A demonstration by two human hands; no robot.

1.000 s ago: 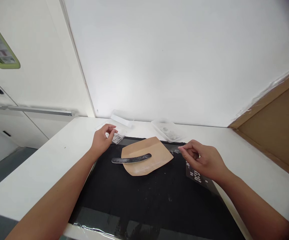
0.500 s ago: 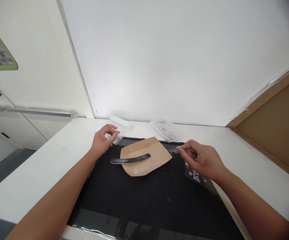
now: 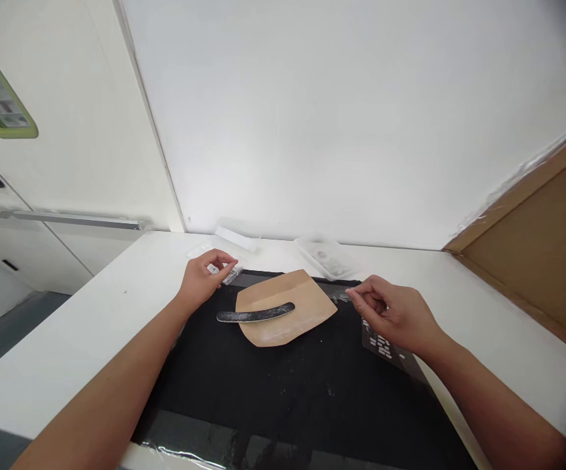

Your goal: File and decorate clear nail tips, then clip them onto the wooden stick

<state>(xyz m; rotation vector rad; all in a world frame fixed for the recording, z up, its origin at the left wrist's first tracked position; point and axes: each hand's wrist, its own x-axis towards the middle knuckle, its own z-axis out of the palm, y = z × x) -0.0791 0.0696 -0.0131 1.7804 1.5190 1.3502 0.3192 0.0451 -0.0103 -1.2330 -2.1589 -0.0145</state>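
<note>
A white counter (image 3: 91,313) runs along a white wall, with a black mat (image 3: 283,385) laid over its middle. At the mat's far left corner the left hand (image 3: 199,281) curls its fingertips onto a small clear box (image 3: 226,269), pinching its near edge. The box looks light, stiff and slick, probably best gripped across its short sides. Mid-mat lies a tan sheet (image 3: 287,310) with a dark curved file (image 3: 256,314) resting on it, untouched. Behind, near the wall, sits a clear tray (image 3: 326,256). The right hand (image 3: 393,313) hovers over the mat's right edge, thumb and forefinger nipped on something tiny and pale; what it is I cannot tell. It seems nearly weightless, easily dropped.
</note>
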